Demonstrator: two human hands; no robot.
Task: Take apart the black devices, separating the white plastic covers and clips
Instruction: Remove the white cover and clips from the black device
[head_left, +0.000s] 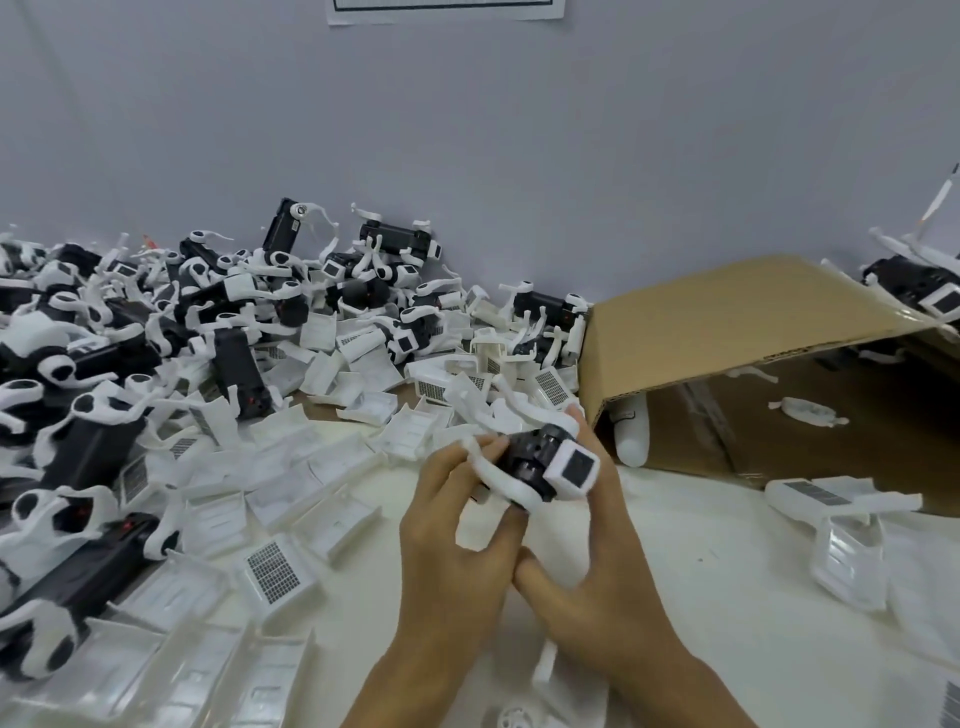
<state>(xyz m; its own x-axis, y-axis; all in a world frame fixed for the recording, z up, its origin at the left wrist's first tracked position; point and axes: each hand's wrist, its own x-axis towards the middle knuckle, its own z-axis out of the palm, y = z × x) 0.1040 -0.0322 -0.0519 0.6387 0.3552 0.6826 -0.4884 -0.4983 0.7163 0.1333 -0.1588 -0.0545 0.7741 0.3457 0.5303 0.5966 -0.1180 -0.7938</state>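
Both hands meet above the white bench (727, 545), a little right of centre, and share one black device (535, 460). Left hand (457, 525) curls its fingers round the white clip (498, 480) that wraps the device's near side, with the fingertips (493, 441) pressed on the top edge of that clip. Right hand (597, 551) cups the device from below and from the right, with its fingers curled behind the device and its thumb lying low against the left palm. On the end of the device that faces right sits a white cover (571, 470) with a dark square window.

Left of the hands, a big heap of black devices (218, 322) with white clips attached spreads back to the grey wall (467, 130). Loose white plastic covers (311, 478) lie flat between that heap and the hands. To the right, a cardboard box (727, 322) lies on its side with its opening toward the person, and a few white pieces (808, 413) lie inside it. More white covers (847, 551) lie on the bench in front of the box.
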